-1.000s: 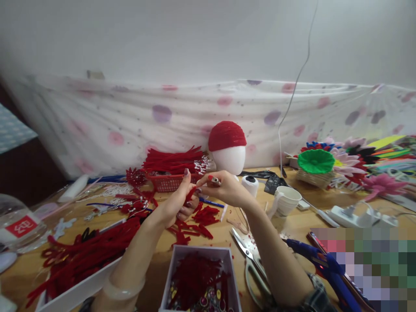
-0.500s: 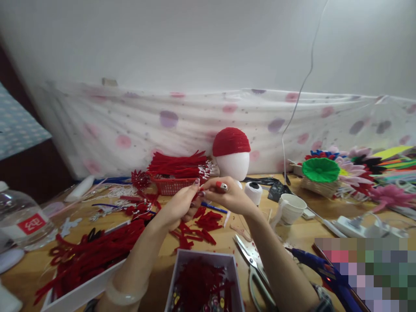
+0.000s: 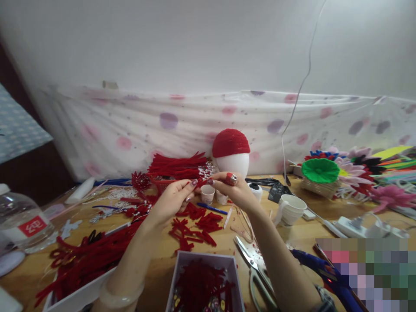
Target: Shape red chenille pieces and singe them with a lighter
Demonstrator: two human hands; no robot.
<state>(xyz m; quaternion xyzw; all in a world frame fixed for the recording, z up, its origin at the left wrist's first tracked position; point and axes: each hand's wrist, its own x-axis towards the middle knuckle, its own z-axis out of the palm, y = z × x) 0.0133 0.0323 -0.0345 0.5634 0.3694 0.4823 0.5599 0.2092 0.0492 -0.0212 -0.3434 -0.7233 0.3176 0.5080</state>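
Note:
Above the middle of the table my left hand (image 3: 173,197) and my right hand (image 3: 232,189) face each other, fingertips pinched. Between them they hold a short red chenille strip (image 3: 201,183), its ends hidden by the fingers. A red covering, perhaps a finger cot, wraps one finger of the right hand. Just beyond the hands stand a small paper cup (image 3: 207,194) and a white foam head (image 3: 232,164) topped with a red wrapped cap (image 3: 231,142). Loose red chenille pieces (image 3: 209,222) and a blue pen (image 3: 212,208) lie below them.
Nearest me is a white box (image 3: 239,277) of red pieces and beads. Scissors (image 3: 251,262) and a blue glue gun (image 3: 320,268) lie right of it. A long tray (image 3: 84,292) of red strips sits left. A white mug (image 3: 292,209) and power strip (image 3: 354,227) stand right.
My hands have drawn apart, stretching the red strip between the fingertips. The left hand has shifted left and the right slightly right, bringing the paper cup behind them into view.

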